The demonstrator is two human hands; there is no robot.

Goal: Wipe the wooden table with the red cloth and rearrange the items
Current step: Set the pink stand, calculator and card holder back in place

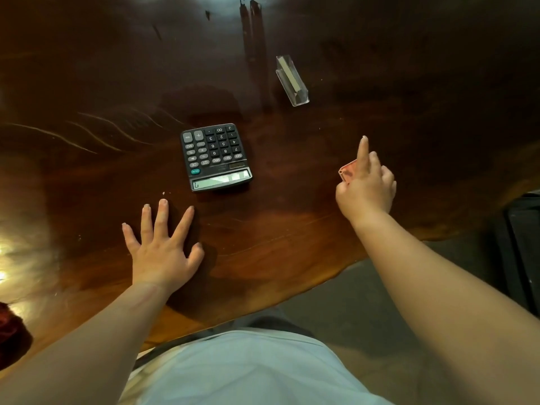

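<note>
Mostly glossy dark wooden table [292, 229], grey floor [368, 302].

I'm watching the black rectangular plastic calculator [216, 157] lying flat just beyond my left hand [160, 252], display toward me. The clear acrylic card holder [292, 80] is standing beyond my right hand [366, 188], which is pinching a small reddish card [347, 171]. The bunched dark-red cloth [8, 325] is lying far left of my left hand.
</note>
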